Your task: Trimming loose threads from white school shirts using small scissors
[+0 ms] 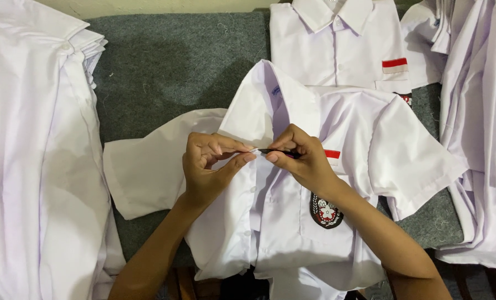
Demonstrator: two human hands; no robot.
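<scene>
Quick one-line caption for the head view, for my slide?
Both hands, left hand and right hand, pinch a white shirt near its collar, the right holding a small dark tool.

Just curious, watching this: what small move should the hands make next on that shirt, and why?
Probably ease the small dark tool in the right hand toward the placket edge pinched by the left hand, since its tip already meets the white shirt just below the collar.

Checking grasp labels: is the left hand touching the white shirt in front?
Touching. The head view shows the left hand pinching the front edge of the white shirt just below the collar, fingertips pressed on the fabric, no gap.
</scene>
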